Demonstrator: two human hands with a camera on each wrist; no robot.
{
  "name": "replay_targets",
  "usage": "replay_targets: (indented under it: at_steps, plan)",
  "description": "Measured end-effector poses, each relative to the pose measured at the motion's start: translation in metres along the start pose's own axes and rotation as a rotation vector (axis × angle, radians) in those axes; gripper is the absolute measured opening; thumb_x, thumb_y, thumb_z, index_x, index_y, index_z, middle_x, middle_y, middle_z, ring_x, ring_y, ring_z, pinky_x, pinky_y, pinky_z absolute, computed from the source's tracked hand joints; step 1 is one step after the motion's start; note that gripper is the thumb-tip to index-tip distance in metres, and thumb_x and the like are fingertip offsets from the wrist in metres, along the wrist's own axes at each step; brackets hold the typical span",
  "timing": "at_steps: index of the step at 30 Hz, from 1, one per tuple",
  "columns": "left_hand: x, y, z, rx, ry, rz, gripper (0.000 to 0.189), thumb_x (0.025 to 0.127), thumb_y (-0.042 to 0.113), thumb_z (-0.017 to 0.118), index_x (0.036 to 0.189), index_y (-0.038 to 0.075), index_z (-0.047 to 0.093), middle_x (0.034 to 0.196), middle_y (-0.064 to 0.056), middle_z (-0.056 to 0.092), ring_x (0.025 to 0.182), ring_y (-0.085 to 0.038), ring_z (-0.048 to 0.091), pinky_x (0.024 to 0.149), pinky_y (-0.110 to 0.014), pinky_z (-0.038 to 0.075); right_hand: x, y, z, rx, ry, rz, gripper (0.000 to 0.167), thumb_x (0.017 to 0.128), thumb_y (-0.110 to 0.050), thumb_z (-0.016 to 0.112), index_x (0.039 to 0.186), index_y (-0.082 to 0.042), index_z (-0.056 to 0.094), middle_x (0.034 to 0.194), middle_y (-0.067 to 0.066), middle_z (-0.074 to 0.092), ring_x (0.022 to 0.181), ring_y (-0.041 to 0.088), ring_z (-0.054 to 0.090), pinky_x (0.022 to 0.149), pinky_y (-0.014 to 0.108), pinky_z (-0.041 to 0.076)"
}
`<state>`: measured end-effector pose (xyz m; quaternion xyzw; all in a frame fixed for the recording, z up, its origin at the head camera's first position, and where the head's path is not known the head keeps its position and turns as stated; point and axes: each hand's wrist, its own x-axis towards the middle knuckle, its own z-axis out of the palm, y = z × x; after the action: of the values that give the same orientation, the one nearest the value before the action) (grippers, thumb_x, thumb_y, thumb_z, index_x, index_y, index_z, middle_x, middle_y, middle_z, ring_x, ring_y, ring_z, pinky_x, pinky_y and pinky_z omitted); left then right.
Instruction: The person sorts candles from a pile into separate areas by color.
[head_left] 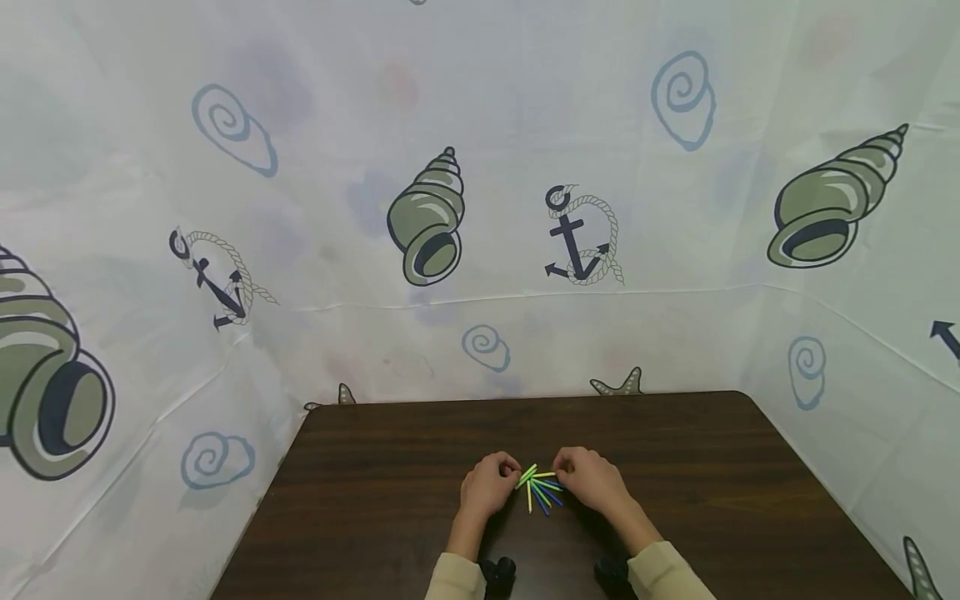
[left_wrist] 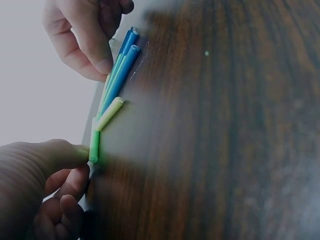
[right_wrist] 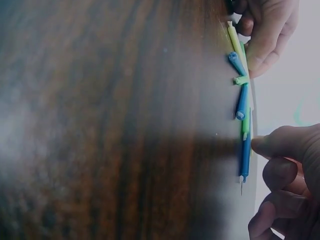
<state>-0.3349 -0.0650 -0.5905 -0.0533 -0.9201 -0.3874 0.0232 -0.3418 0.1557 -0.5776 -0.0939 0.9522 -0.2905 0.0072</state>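
Note:
A small fan of thin birthday candles in green, yellow and blue lies on the dark wooden table, their ends crossing at the left. In the head view my left hand (head_left: 486,485) is at the crossed end, thumb and finger pinching a green candle (left_wrist: 94,150). Across from it, my right hand (head_left: 592,479) pinches the outer tip of the far yellow candle (head_left: 543,474). Another yellow candle (head_left: 529,498) points toward me. Blue candles (left_wrist: 125,65) spread between the two yellow ones, and a wick shows on one blue candle (right_wrist: 245,160) in the right wrist view.
The dark wooden table (head_left: 375,500) reaches back to a pale cloth (head_left: 510,100) printed with shells and anchors, which also hangs at both sides. Black devices (head_left: 498,573) sit at my wrists, by the cream sleeves (head_left: 456,577).

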Motion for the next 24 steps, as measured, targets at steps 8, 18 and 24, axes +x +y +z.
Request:
replay_targets:
  at_steps: [8,18,24]
  plan:
    - [-0.0015,-0.0002,-0.0001,-0.014,0.012,0.024,0.005,0.100,0.026,0.075,0.099,0.022,0.078,0.088,0.009,0.068,0.070,-0.008,0.054,0.068,-0.033,0.041,-0.0009,0.0029,-0.0028,-0.012,-0.001,0.011,0.006,0.101,-0.023,0.075,0.101,-0.018,0.077,0.074,-0.006,0.059,0.060,0.016,0.052,0.054,0.035,0.039]
    - [-0.0005,-0.0004,0.0008,-0.006,-0.018,0.013,0.006,0.101,0.026,0.074,0.099,0.023,0.078,0.088,0.009,0.067,0.071,-0.009,0.054,0.067,-0.034,0.041,-0.0014,0.0063,-0.0086,-0.008,-0.018,0.031,0.005,0.100,-0.022,0.076,0.099,-0.017,0.075,0.077,-0.005,0.061,0.064,0.016,0.054,0.057,0.036,0.041]
    - [0.0015,-0.0014,0.0013,0.004,-0.026,0.008,0.005,0.102,0.028,0.074,0.098,0.025,0.077,0.089,0.009,0.066,0.073,-0.011,0.055,0.069,-0.035,0.042,-0.0004,0.0082,-0.0074,-0.005,-0.018,0.032,0.004,0.100,-0.021,0.076,0.097,-0.020,0.073,0.077,-0.005,0.060,0.064,0.016,0.054,0.058,0.036,0.041]
